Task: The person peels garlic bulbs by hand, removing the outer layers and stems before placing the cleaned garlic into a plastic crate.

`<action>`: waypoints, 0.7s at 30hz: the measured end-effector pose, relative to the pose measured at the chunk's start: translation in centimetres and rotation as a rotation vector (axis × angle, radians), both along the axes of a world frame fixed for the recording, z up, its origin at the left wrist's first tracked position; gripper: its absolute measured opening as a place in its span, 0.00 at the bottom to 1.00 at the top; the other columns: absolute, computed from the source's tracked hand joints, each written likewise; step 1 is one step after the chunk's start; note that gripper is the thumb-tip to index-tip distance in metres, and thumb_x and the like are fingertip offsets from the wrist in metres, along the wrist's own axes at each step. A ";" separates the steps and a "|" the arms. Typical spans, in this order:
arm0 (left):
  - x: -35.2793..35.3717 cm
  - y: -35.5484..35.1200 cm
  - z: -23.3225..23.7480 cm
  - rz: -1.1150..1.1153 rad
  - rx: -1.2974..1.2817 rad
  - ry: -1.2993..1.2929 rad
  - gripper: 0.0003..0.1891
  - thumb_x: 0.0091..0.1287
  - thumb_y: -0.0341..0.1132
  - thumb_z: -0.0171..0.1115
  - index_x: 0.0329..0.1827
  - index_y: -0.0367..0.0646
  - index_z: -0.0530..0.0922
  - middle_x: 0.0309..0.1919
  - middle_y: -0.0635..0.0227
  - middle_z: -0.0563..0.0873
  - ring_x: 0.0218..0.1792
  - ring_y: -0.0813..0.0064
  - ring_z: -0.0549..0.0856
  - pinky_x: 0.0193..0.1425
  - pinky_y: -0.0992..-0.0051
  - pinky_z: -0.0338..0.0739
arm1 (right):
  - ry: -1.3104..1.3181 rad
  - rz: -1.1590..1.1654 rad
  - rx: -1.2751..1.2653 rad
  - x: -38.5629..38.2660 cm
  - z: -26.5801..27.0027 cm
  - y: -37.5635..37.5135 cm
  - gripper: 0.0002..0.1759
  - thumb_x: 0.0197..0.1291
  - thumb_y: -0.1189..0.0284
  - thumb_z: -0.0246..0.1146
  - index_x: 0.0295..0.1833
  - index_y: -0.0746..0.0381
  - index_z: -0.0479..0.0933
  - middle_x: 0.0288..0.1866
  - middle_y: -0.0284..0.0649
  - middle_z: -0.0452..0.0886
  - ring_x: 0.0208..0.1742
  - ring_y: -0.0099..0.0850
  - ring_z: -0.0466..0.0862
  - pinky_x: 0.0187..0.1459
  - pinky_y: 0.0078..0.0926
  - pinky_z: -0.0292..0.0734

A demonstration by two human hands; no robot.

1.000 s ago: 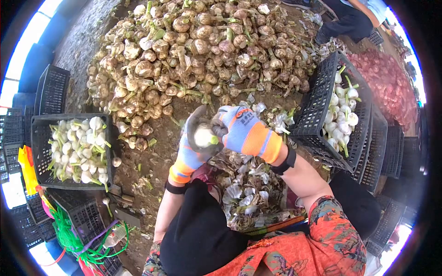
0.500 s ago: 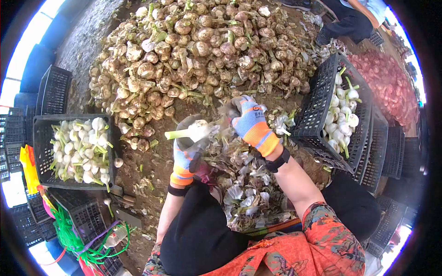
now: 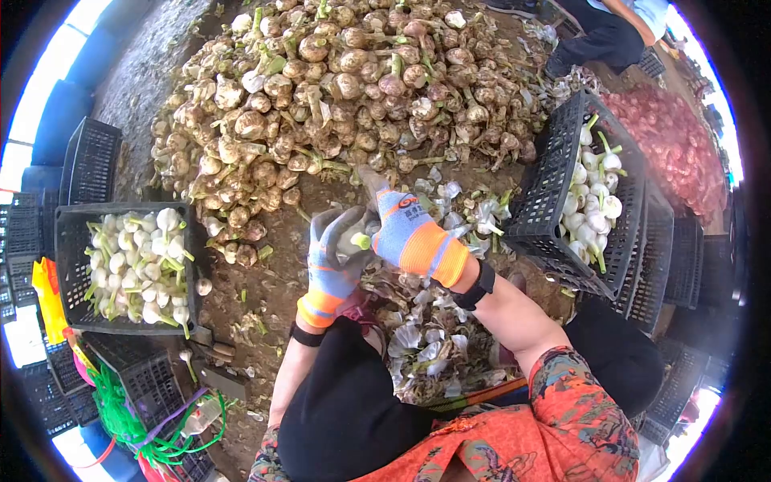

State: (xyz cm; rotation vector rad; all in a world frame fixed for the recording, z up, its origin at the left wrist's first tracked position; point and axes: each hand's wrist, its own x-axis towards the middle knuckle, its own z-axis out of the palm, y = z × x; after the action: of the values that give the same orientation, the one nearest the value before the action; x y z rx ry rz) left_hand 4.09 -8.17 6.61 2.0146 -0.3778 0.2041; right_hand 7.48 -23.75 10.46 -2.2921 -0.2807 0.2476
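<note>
While a garlic bulb [image 3: 352,238] is clasped in the gloved left hand [image 3: 329,261], its stem end is pinched by the gloved right hand [image 3: 409,234], above a litter of peeled skins [image 3: 426,337]. Peeled bulbs are held in the left crate [image 3: 120,206] and the right crate [image 3: 546,201], with a heap of unpeeled garlic [image 3: 353,80] beyond

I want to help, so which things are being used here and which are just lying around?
In use: left hand, right hand, the bulb both hold, garlic pile, peels, left crate and right crate of white bulbs.
Lying about: empty crate, green cord, red heap.
</note>
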 end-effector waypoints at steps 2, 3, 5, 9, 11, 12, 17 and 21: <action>-0.3 0.0 -0.7 -0.016 0.052 -0.006 0.31 0.45 0.21 0.69 0.57 0.37 0.71 0.53 0.62 0.73 0.54 0.68 0.74 0.59 0.71 0.69 | -0.085 -0.008 -0.048 -0.2 -0.7 0.1 0.33 0.42 0.76 0.61 0.59 0.64 0.66 0.35 0.50 0.78 0.35 0.46 0.78 0.37 0.36 0.74; -0.5 -0.1 -1.5 0.018 -0.274 0.147 0.31 0.47 0.22 0.69 0.58 0.37 0.69 0.55 0.62 0.73 0.55 0.68 0.74 0.60 0.71 0.69 | -0.049 -0.033 0.051 -0.2 -1.1 0.2 0.34 0.41 0.78 0.61 0.60 0.63 0.64 0.33 0.47 0.76 0.33 0.42 0.78 0.36 0.35 0.73; -0.8 -0.8 -1.0 0.067 -0.800 0.346 0.32 0.52 0.23 0.67 0.61 0.39 0.64 0.59 0.60 0.72 0.56 0.67 0.75 0.60 0.70 0.70 | -0.015 -0.055 0.151 -0.2 -1.2 0.2 0.35 0.41 0.79 0.60 0.62 0.63 0.63 0.31 0.45 0.75 0.31 0.39 0.77 0.34 0.33 0.73; -0.6 -0.2 -2.1 0.174 -0.861 0.416 0.22 0.61 0.27 0.61 0.57 0.38 0.66 0.55 0.57 0.75 0.55 0.64 0.76 0.60 0.66 0.72 | 0.010 -0.063 0.277 -0.8 -1.7 0.6 0.37 0.42 0.78 0.61 0.63 0.60 0.62 0.30 0.43 0.75 0.30 0.37 0.76 0.32 0.31 0.72; -0.8 0.1 -2.4 0.156 -1.092 0.471 0.19 0.63 0.30 0.59 0.56 0.39 0.67 0.54 0.56 0.76 0.54 0.62 0.77 0.60 0.63 0.72 | -0.009 -0.066 0.304 -0.6 -2.8 0.4 0.36 0.43 0.74 0.63 0.63 0.60 0.62 0.31 0.48 0.78 0.33 0.43 0.80 0.34 0.34 0.75; -0.9 0.1 -2.4 0.135 -1.323 0.522 0.16 0.65 0.32 0.58 0.54 0.40 0.68 0.53 0.56 0.76 0.54 0.60 0.77 0.60 0.60 0.73 | -0.036 -0.140 0.252 -0.1 -3.1 -0.1 0.36 0.43 0.74 0.63 0.62 0.59 0.63 0.29 0.47 0.77 0.31 0.41 0.79 0.31 0.33 0.74; -0.4 0.4 -0.9 -0.142 -1.710 0.555 0.20 0.68 0.39 0.52 0.62 0.48 0.67 0.64 0.55 0.66 0.65 0.47 0.63 0.68 0.47 0.58 | 0.049 -0.286 0.050 1.1 -8.4 -4.3 0.27 0.46 0.72 0.58 0.57 0.61 0.70 0.41 0.53 0.79 0.45 0.49 0.79 0.47 0.40 0.73; -0.2 0.8 -0.4 -0.094 -1.783 0.614 0.19 0.67 0.40 0.52 0.60 0.47 0.69 0.61 0.53 0.69 0.63 0.48 0.66 0.66 0.48 0.62 | 0.303 -0.201 -0.217 1.1 -10.8 -6.1 0.29 0.44 0.74 0.57 0.58 0.64 0.70 0.54 0.56 0.75 0.54 0.50 0.75 0.55 0.36 0.70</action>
State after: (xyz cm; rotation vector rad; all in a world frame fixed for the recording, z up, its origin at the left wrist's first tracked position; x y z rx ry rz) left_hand 3.92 -7.41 6.18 0.2289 0.1496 -0.1438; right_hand 8.57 -29.83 -0.33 -2.4313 0.1377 0.5364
